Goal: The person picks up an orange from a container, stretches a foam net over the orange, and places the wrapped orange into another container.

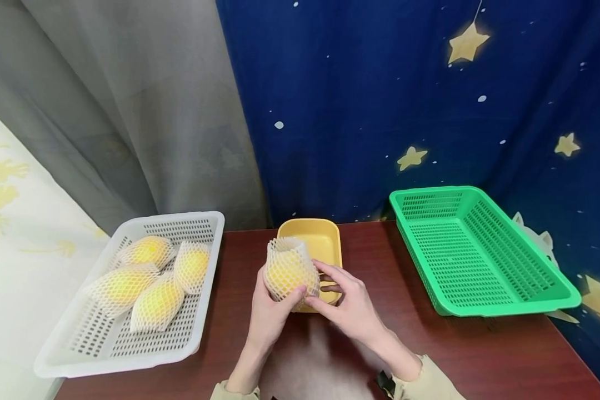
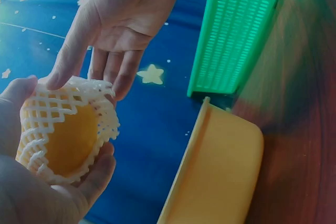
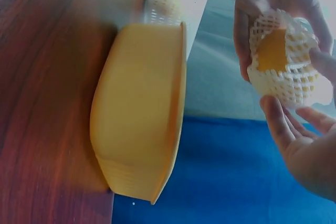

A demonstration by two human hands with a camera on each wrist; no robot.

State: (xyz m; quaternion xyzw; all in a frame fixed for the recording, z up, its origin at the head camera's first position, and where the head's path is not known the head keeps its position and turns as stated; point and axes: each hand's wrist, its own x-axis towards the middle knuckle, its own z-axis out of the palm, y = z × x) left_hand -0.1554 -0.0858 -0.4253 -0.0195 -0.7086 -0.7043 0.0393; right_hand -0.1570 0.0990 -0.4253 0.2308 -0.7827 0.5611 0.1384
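Observation:
A yellow fruit (image 1: 284, 273) in a white foam net sleeve is held up in front of me, over the near part of a yellow plastic tub (image 1: 326, 236). My left hand (image 1: 269, 312) grips it from the left and below, thumb across the near side. On the other side, my right hand (image 1: 354, 306) holds the sleeved fruit between thumb and fingers. The left wrist view shows a bare yellow patch of the fruit (image 2: 73, 137) through a gap in the netting. Part of the tub's inside is hidden behind the fruit and hands.
To the left, a white basket (image 1: 211, 278) contains several yellow fruits (image 1: 155, 305) in foam nets. A green basket (image 1: 445, 266) stands at the right on the dark red table (image 1: 380, 261). Grey and blue star-patterned curtains (image 1: 340, 111) hang behind the table.

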